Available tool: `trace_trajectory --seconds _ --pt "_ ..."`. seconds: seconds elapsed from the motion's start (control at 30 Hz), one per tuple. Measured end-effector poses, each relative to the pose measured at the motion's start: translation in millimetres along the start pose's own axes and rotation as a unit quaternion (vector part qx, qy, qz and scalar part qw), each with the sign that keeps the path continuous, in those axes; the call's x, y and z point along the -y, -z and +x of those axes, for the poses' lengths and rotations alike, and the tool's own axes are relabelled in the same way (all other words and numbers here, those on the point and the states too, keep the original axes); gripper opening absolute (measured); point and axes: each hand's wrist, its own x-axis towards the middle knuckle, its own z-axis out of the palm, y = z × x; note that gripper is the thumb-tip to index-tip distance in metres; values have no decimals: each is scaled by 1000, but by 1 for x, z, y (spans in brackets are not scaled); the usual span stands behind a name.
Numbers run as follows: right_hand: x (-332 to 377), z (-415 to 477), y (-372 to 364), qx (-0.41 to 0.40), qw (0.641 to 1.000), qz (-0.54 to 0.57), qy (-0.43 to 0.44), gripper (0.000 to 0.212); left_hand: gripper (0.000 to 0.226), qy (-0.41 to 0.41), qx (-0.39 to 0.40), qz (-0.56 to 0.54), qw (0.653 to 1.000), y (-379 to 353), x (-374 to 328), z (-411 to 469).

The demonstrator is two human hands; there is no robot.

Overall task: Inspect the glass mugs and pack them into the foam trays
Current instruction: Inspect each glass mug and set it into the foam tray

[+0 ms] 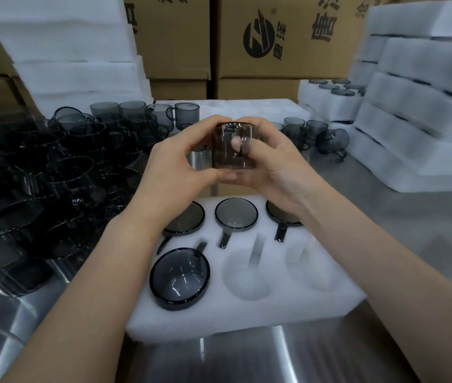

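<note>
Smoked-glass mug [233, 150] is held up in both hands, above the far edge of the foam tray [247, 313] and clear of it. The left hand [175, 167] curls its fingers [205, 125] over the mug's top and left side, thumb pressed at its lower edge. The right hand [277, 167] wraps the right side, and one fingertip shows through the glass near the handle. The tray lies on the steel counter [385, 217]. Four packed mugs [179, 275] sit in its pockets, three in the far row and one at front left; two front pockets [247, 275] are unfilled. Loose mugs [53, 175] crowd the counter at left. Stacked foam trays [426, 120] stand at right, with cardboard boxes [260, 37] behind.
</note>
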Motion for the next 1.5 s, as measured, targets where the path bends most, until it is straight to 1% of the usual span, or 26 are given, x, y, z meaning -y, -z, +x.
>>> trace_trajectory --seconds 0.07,0.1,0.17,0.2,0.3,0.37,0.5,0.63,0.7,0.8,0.87,0.93,1.03,1.13,1.23,1.3,1.33,1.4,1.5 --pt "1 -1 1 -20 999 -35 22 23 65 -4 -4 6 1000 1 1 0" --pt "1 -1 1 -23 998 -46 30 28 65 -3 -10 4 1000 2 1 1" --pt "1 -2 2 -26 998 -51 38 37 67 3 -20 -8 1000 2 2 1" --pt "1 -2 1 -28 998 -48 42 38 67 5 -22 -17 1000 2 2 1" --pt "0 -1 0 -43 997 -48 51 33 68 9 -20 -30 999 1 2 1" --pt "1 -2 1 -50 996 -46 48 26 69 13 -14 -31 999 1 2 1" --pt "2 -3 3 -45 998 -37 9 18 67 8 20 3 1000 3 2 1" --pt "3 -4 2 -37 997 -70 -12 27 70 -4 32 48 998 3 2 -1" --pt "3 -5 1 -51 995 -87 -12 34 71 -5 36 61 997 3 2 0" --pt "2 -3 0 -72 994 -87 -7 37 70 5 19 39 999 1 2 1" --pt "3 -2 0 -58 996 -66 -21 40 67 13 -4 9 1000 0 2 1" --pt "4 -3 2 -26 998 -28 -40 40 62 14 -20 -15 1000 1 3 0" --pt "6 -5 3 30 998 23 -56 38 61 28 -43 -53 997 5 5 -1" --pt "7 -6 1 79 994 35 -68 42 53 38 -69 -72 994 6 6 -3" --pt "6 -7 -4 91 994 18 -63 45 41 55 -115 -82 988 5 5 -4" --pt "4 -8 -7 75 996 1 -41 47 39 64 -143 -73 985 5 5 -5" --pt "4 -9 -9 66 997 -25 -24 49 40 71 -150 -64 984 5 5 -5" --pt "2 -12 -11 43 992 -122 6 56 41 90 -142 -35 985 5 4 -5" --pt "1 -14 -15 -10 970 -242 22 61 41 104 -81 35 991 4 2 -7"
